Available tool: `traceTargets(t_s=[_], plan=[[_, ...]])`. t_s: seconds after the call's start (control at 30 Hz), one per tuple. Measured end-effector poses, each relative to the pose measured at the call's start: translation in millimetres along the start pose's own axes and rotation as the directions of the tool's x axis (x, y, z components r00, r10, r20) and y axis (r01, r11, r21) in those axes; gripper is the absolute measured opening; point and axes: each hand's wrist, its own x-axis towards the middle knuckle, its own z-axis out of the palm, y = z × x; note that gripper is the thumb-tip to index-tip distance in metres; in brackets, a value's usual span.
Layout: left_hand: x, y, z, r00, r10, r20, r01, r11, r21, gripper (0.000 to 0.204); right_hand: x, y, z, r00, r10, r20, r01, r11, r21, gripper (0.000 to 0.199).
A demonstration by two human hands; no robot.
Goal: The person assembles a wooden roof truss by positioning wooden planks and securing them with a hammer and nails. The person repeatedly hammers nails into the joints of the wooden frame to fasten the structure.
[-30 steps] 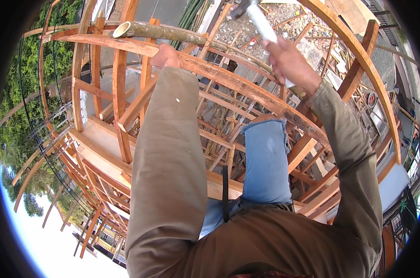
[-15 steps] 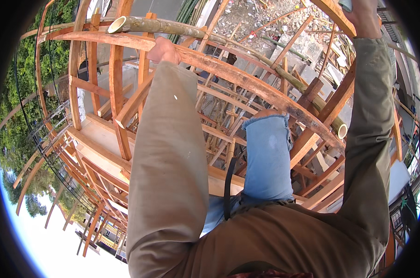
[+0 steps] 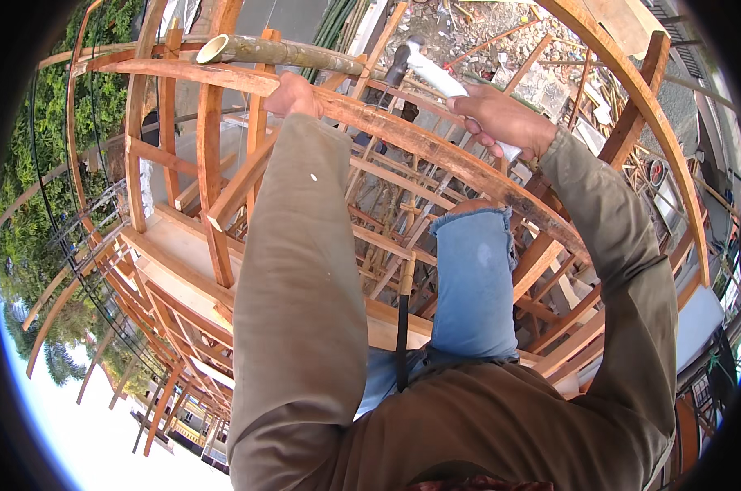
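Note:
My left hand (image 3: 294, 96) is closed around a long reddish wooden beam (image 3: 436, 149) that runs across in front of me. In my right hand (image 3: 505, 117) is a hammer (image 3: 437, 76) with a white handle and a dark metal head. The hammer is raised over the beam's far side, its head pointing up and to the left, apart from the wood as far as I can see. Just beyond the beam lies a thick bamboo pole (image 3: 297, 54), its cut end showing at the left.
Upright wooden posts (image 3: 208, 164) and cross timbers surround me. Another long timber (image 3: 644, 94) arches past on the right. Far below lies rubble (image 3: 485, 41) with scrap wood. My knee in torn jeans (image 3: 471, 278) is under the beam. Black cables (image 3: 47, 196) hang at the left before green trees.
My right hand has swung from the upper right down and left toward the beam, bringing the hammer fully into view. My left hand keeps its hold on the beam.

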Motion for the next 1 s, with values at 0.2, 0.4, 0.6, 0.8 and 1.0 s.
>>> traceTargets(t_s=[0.2,0.4,0.6,0.8,1.0], plan=[[0.6,-1.1,-1.8,1.000,-0.010,0.024,0.010,1.000,0.006,0.039,-62.5,-112.9,-33.1,0.750,-0.226,-0.621,0.510,0.796,0.326,0.026],[-13.0,1.8,-6.9,1.000,0.009,0.019,-0.008,0.999,-0.046,0.042,-25.4,-28.3,31.4,0.979,0.155,0.129,-0.151,0.988,-0.040,0.031],[-0.4,-1.6,-2.4,0.999,-0.040,0.033,0.041,0.999,-0.034,0.045,-26.0,77.7,21.6,0.967,-0.081,-0.242,0.125,0.977,0.173,0.034],[16.1,-15.5,4.2,0.999,0.045,0.021,-0.045,0.999,0.025,0.042,-57.8,85.2,64.6,0.904,0.187,-0.385,-0.069,0.951,0.300,0.023],[17.8,-15.9,-9.0,0.983,0.174,0.056,-0.179,0.979,0.098,0.037,-53.2,93.9,59.3,0.930,0.123,-0.346,0.002,0.941,0.338,0.033]])
